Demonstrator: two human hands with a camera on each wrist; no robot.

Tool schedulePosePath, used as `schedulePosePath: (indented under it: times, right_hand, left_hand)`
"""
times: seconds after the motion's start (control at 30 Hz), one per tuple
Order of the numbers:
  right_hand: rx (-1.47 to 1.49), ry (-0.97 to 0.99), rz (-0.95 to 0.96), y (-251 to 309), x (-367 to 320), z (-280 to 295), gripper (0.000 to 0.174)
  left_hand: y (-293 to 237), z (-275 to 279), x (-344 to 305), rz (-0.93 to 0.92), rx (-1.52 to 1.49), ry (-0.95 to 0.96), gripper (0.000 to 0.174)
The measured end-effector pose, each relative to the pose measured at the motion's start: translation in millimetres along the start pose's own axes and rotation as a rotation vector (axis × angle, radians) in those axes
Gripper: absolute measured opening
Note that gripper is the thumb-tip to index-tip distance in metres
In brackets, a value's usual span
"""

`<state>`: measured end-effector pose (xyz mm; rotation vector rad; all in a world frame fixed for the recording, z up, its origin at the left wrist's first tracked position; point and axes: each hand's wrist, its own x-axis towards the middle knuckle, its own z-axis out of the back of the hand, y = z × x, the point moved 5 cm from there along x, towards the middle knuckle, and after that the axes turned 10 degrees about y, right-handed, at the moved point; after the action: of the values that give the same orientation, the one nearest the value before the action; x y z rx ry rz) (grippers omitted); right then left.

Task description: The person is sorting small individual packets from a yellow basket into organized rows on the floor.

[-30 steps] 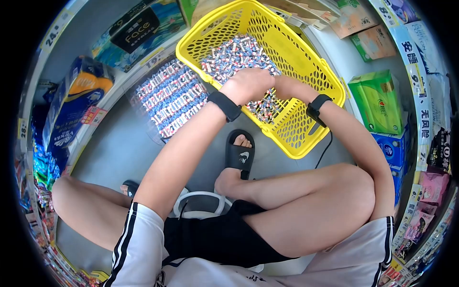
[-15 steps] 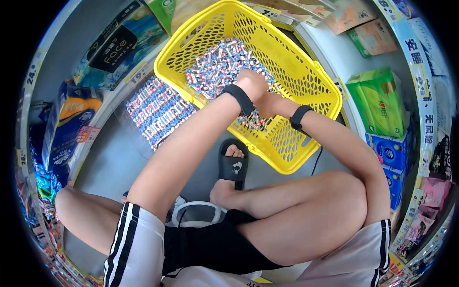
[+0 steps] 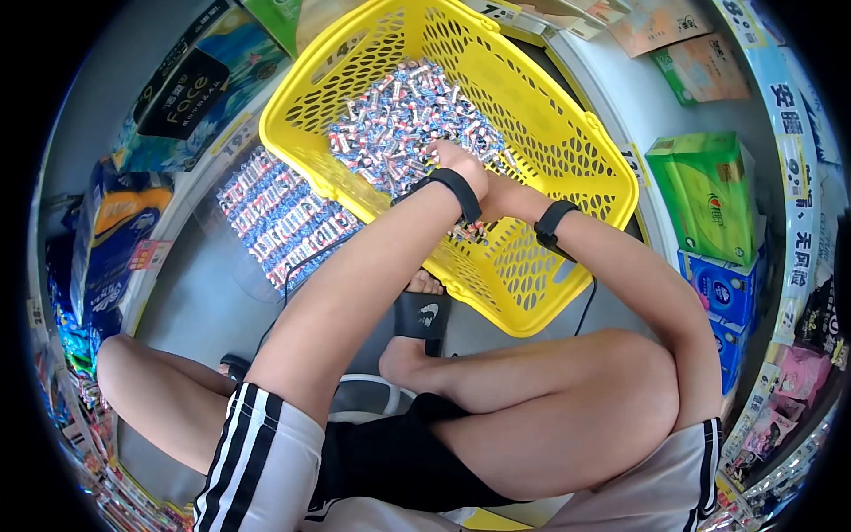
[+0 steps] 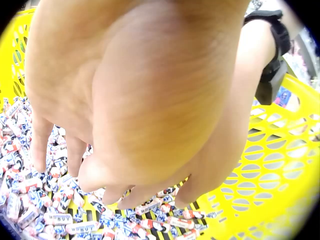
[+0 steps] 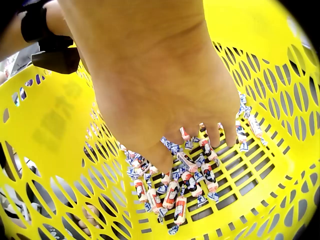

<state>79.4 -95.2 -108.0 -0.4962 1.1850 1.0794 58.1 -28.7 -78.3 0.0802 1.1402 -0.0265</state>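
A yellow plastic basket [image 3: 567,160] holds a heap of small wrapped candies [image 3: 399,115] in blue, white and red wrappers. My left hand [image 3: 461,168] is inside it at the near side of the heap. In the left wrist view its fingers [image 4: 42,145] point loosely down at the candies. Beside it, my right hand [image 3: 505,197] is lowered to the slotted basket floor, partly hidden by the left in the head view. Seen from the right wrist, its thumb and fingers [image 5: 214,135] hang spread and touch a smaller cluster of candies [image 5: 190,182].
Left of the basket, rows of similar wrapped candies [image 3: 284,222] lie in a clear container on the floor. Tissue packs [image 3: 705,195] line the right shelf, with more packs [image 3: 115,239] at left. A slippered foot [image 3: 421,315] is near the basket's front.
The basket has shifted left in the head view as the camera moved. My hands have parted a little, the left now reaching toward the heap and the right lower. Fewer candies show near the front.
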Motion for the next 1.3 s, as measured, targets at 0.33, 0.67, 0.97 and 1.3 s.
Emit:
schedulePosePath:
  times: [0.33,0.67,0.97,1.3]
  right_hand:
    - [-0.078,-0.173,0.041,-9.8,17.2,-8.6,0.043]
    - [0.022,-0.113,0.043,8.3,-6.1,-2.1,0.036]
    - [0.134,-0.482,0.364,-6.0,-4.6,9.8,0.026]
    - [-0.031,-0.63,0.55,41.6,-69.1,46.6,0.044]
  left_hand:
    - [-0.1,-15.7,9.3,-0.014,-0.144,-0.028,0.042]
    - [5.3,-12.2,25.2,0.034,-0.249,-0.118,0.029]
    - [14.1,1.8,-6.5,0.285,-0.177,0.029,0.039]
    - [53.6,-21.0,-72.1,0.079,-0.6,-0.334,0.054]
